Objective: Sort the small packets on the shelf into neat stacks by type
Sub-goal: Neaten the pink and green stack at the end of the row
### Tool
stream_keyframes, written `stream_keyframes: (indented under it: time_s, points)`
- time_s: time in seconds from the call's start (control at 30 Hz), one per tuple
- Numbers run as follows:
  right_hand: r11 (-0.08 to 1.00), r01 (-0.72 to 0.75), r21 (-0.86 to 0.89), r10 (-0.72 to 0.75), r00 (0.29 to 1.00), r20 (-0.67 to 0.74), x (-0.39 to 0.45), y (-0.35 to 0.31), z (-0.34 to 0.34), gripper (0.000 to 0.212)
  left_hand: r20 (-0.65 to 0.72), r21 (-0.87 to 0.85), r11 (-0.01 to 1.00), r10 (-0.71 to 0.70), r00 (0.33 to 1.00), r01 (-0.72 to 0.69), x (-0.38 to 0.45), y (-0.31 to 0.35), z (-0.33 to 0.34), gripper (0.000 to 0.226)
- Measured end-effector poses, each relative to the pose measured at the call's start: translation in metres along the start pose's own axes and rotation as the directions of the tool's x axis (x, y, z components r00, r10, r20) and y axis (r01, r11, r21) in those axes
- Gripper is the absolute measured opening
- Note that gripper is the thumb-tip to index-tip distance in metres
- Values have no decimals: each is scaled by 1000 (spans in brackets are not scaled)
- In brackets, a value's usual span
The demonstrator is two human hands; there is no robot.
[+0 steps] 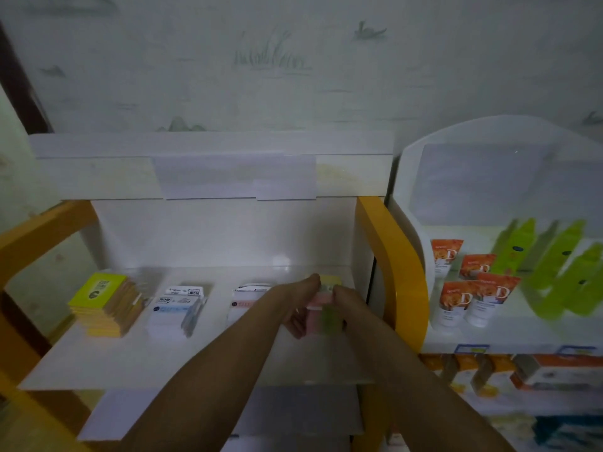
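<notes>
The single head-worn camera looks forward and slightly down from close in front of the white shelf with orange-yellow side panels (208, 360), the person's forearms reaching in from the lower edge.

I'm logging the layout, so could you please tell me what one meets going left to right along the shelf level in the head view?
Yellow stack → blue-and-white stack → pink-and-white stack → hands holding pink and green packets → orange tubes → green bottles.
</notes>
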State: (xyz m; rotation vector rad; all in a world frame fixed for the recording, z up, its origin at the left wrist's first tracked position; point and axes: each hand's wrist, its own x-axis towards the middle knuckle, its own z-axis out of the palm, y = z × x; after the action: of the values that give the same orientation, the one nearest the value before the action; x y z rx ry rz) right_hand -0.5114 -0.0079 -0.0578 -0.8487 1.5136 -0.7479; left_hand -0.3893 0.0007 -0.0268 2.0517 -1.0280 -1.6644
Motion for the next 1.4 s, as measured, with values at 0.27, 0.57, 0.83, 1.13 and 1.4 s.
stream_keyframes:
  time_s: [0.27, 0.57, 0.83, 1.13, 1.4]
  points:
    - [998, -10, -67, 6, 998, -55, 16, 2, 1, 34, 48, -5, 999, -49, 998, 49, -2, 1, 2, 79]
    - [999, -40, -8, 40, 998, -52, -23, -6, 0, 21, -5, 58, 998, -24, 1000, 24, 6, -2, 4, 101]
    - [995, -39, 97, 42, 999, -29, -37, -6, -3, 24, -14, 75, 997, 8, 1000, -7, -3, -5, 6, 101]
    - [995, 42, 91, -44, 999, 25, -33, 11, -8, 21, -54, 85, 996, 28, 998, -24, -2, -6, -5, 97]
    - [960, 186, -209, -212, 971, -111, -39, 40, -3, 51, -48, 15, 1000, -26, 999, 27, -3, -1, -8, 107]
